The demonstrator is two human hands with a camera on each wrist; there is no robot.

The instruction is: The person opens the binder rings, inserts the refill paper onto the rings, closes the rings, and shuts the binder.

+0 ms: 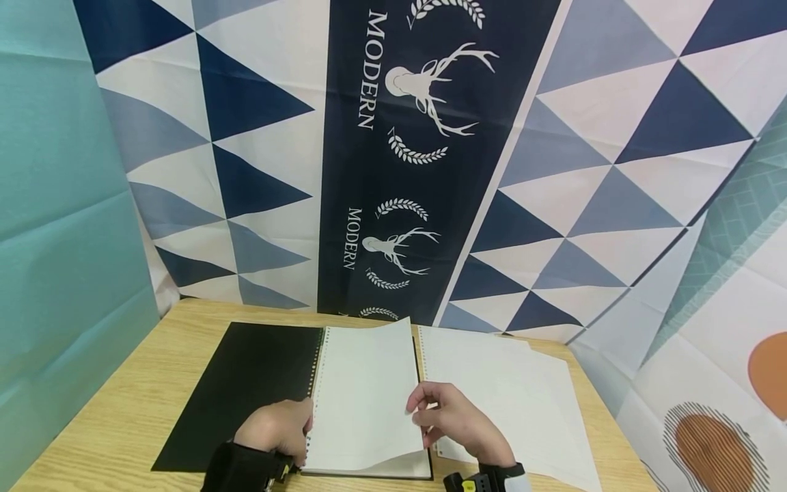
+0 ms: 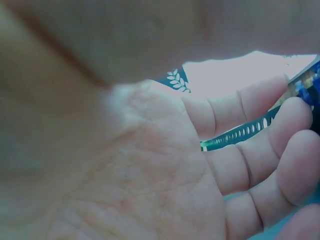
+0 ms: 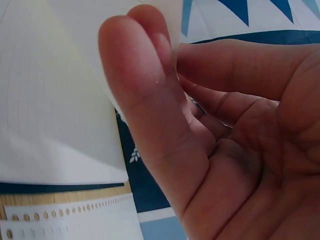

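A spiral-bound sketchbook lies spread on the table, its black cover (image 1: 246,383) folded to the left and its white pages to the right. At the binding rests my left hand (image 1: 277,427), fingertips down by the punched holes. In the left wrist view this hand (image 2: 150,165) has loosely bent, spread fingers; what lies under the fingertips is mostly hidden. My right hand (image 1: 451,420) pinches the right edge of the top sheet of paper (image 1: 369,389), whose right side is lifted and curved. In the right wrist view, thumb and fingers (image 3: 132,60) meet at that sheet's edge.
Loose white sheets (image 1: 510,396) with punched holes lie overlapping to the right of the sketchbook. The wooden table (image 1: 111,424) ends at a patterned cloth backdrop (image 1: 264,150). A teal curtain (image 1: 67,205) hangs on the left.
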